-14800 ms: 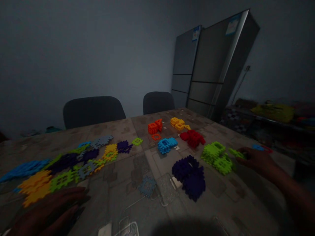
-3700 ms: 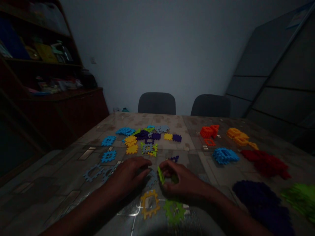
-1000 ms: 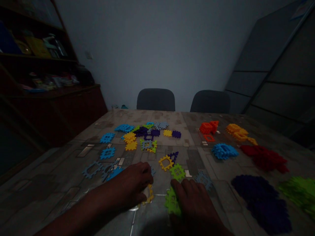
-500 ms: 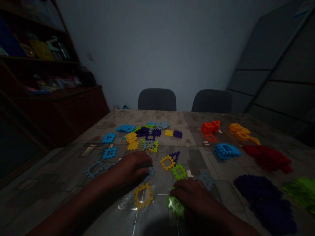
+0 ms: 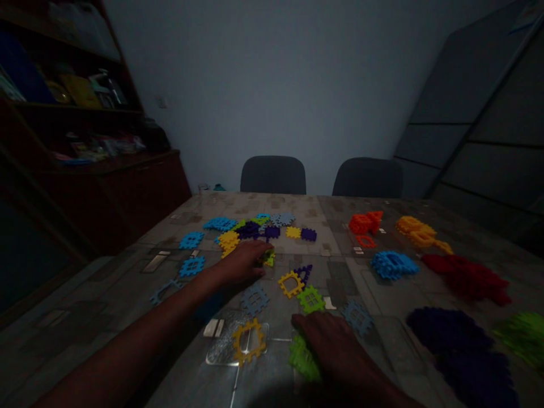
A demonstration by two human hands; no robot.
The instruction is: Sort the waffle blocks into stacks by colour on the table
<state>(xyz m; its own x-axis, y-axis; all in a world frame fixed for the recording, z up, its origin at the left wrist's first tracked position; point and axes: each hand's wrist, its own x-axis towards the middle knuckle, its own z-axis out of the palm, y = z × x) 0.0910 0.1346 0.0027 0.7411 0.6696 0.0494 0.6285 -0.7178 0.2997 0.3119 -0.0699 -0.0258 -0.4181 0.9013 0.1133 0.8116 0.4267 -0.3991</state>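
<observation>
My left hand [image 5: 249, 262] reaches forward over the table. Its thumb and fingers are apart at a lime-green toothed piece [image 5: 269, 259], which they partly cover. No grip on it is visible. Close to me, my right hand [image 5: 329, 337] has its fingers wrapped over the edge of a lime-green plastic building piece [image 5: 302, 358]. Between the hands lie a yellow square frame [image 5: 249, 341], a grey window piece [image 5: 255, 300], a yellow frame [image 5: 290, 284], a purple triangle [image 5: 304, 274] and a green window piece [image 5: 311, 298]. Another grey window piece [image 5: 357, 316] lies beyond my right hand.
Sorted piles stand at the right: orange-red [image 5: 364, 222], orange [image 5: 416, 230], blue [image 5: 393, 264], red [image 5: 467, 277], purple [image 5: 450, 328] and green [image 5: 522, 337]. Blue pieces [image 5: 191, 266] lie left of my left arm. Two chairs [image 5: 273, 174] stand behind the table [image 5: 340, 277].
My left hand has moved forward from the grey window piece, now uncovered, to the lime-green toothed piece. My right hand stays on its green piece, which has tilted slightly.
</observation>
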